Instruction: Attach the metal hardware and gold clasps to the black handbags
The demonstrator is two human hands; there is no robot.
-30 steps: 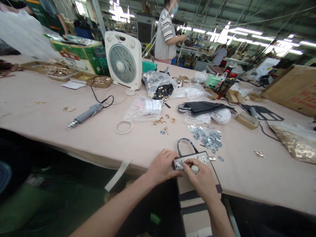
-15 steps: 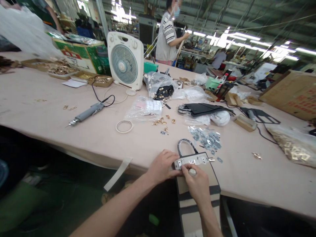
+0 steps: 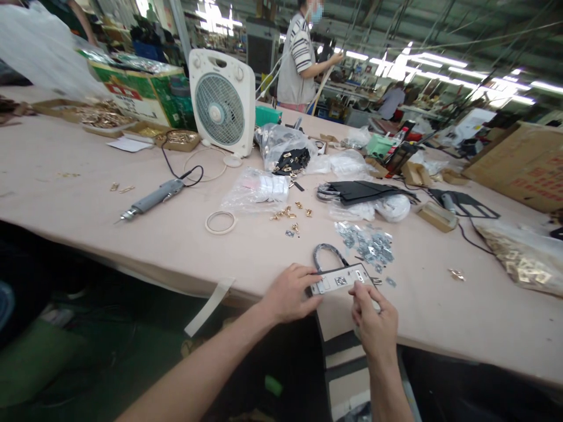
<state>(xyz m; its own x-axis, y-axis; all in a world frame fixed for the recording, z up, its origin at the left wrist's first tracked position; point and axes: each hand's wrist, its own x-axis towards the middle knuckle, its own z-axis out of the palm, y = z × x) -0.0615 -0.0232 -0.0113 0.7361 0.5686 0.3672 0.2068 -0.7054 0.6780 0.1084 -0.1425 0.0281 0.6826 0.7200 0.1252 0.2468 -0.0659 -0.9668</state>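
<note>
A beige and black handbag panel (image 3: 341, 319) hangs over the table's front edge, its dark handle (image 3: 328, 255) lying on the tabletop. Along its upper end runs a pale strip (image 3: 331, 281) with small slots and a square metal plate (image 3: 341, 281). My left hand (image 3: 292, 293) is closed on the strip's left end, fingers behind and thumb in front. Pinched in my right hand (image 3: 376, 319) is a small tool with a pale round end (image 3: 376, 306), mostly hidden by the fingers. Its fingertips are at the strip's right slot.
Metal plates (image 3: 369, 243) lie scattered behind the panel, beside gold fittings (image 3: 288, 214). A tape roll (image 3: 220, 223) and an electric screwdriver (image 3: 152, 199) lie to the left. A fan (image 3: 222, 105), plastic bags (image 3: 259, 190) and black bag pieces (image 3: 365, 193) stand or lie farther back.
My right hand has moved right along the strip, from its left part to the right slot, uncovering the square plate. My left hand keeps its hold on the left end.
</note>
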